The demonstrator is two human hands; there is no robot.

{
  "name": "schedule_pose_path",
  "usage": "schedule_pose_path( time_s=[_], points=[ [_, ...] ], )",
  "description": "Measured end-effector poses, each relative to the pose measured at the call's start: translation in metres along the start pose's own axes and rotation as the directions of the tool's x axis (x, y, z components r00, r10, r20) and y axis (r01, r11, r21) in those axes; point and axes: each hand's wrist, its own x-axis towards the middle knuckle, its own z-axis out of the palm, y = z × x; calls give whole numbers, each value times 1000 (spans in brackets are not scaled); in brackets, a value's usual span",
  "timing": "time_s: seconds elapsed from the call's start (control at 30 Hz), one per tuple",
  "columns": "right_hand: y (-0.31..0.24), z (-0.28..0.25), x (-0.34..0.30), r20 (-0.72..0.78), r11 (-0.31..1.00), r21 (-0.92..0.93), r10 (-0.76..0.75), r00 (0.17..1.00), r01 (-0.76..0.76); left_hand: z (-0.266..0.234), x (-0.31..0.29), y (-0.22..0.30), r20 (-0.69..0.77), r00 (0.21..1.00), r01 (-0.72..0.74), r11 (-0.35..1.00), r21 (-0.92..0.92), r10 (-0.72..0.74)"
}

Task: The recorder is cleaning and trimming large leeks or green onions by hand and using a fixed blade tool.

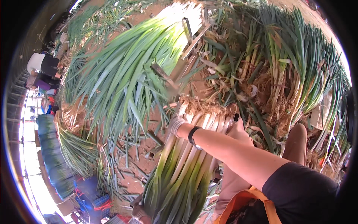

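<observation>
A thick bundle of long green onions (188, 156) lies in front of me, roots and white shafts at the far end, green leaves toward me. My right hand (176, 125), in a pale glove with a dark band on the wrist, curls over the left edge of the white shafts; its fingers are partly hidden. At the lower edge, my left hand (140, 213), in a striped glove, is beside the leaves. Its fingers are blurred and half out of sight. Dark metal posts, one (236, 117) by the roots, stand along the bundle.
Another large heap of green onions (126, 71) rests on a metal frame (194, 43) beyond. More root-on green onions (287, 63) stand at the right. Cut leaves litter the soil. Blue-green stacked bundles (54, 156), a blue crate (93, 198) and a person (44, 65) are at the left.
</observation>
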Motion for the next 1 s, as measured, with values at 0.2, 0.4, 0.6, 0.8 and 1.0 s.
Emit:
schedule_pose_path(
  time_s=[0.2,0.4,0.6,0.8,1.0],
  points=[
    [-3,-8,-11,-54,999,-47,-26,998,23,-76,-29,65,-222,973,-131,953,-275,69],
    [0,-13,-13,-73,998,-59,-7,997,3,-88,10,242,-162,868,-496,820,-287,468],
    [5,7,1,-99,989,-142,-46,994,32,-47,46,308,243,936,-237,966,-104,256],
    [17,-7,-13,-324,989,-70,-148,934,132,-52,44,309,187,949,-227,963,-148,252],
    [54,-64,-83,-126,929,275,291,948,-249,-42,49,299,276,934,-202,972,-123,229]
  ],
)
